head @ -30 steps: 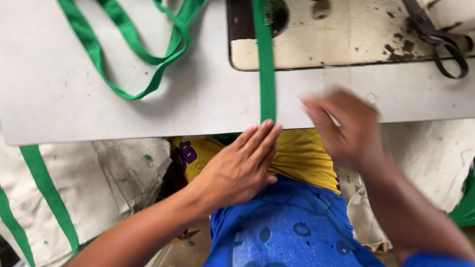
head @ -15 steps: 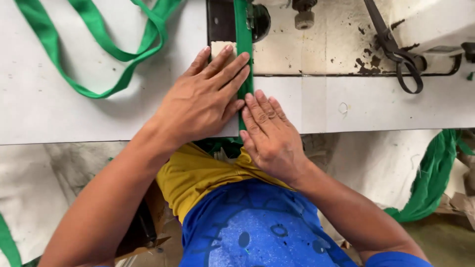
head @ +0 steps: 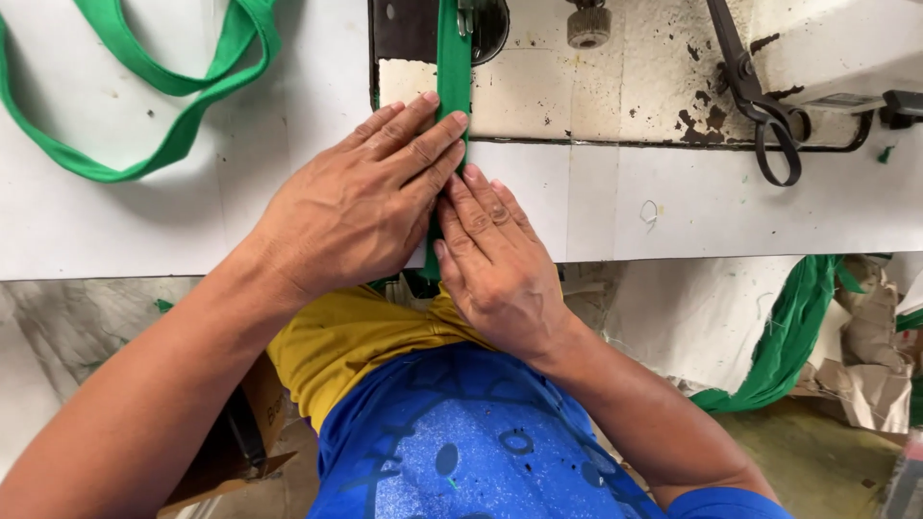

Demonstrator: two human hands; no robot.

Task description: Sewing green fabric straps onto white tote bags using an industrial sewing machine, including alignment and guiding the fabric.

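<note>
Green fabric strip (head: 454, 58) runs straight up white table (head: 673, 202) toward sewing machine bed (head: 615, 86), lower part passing under hands and off table edge. Left hand (head: 361, 207) lies flat, fingers extended, pressing strip from left side, fingertips on it. Right hand (head: 490, 264) flat just beside, fingers touching left hand, pressing strip's right edge. Neither hand grips; both palms down. Looped green strip (head: 163, 106) lies at far left on table. Black scissors (head: 764, 106) rest on machine bed, right. More green fabric (head: 784, 336) hangs below table at right

White table (head: 673, 207): green strap (head: 454, 58), green loop (head: 144, 106), scissors (head: 760, 106).
</note>
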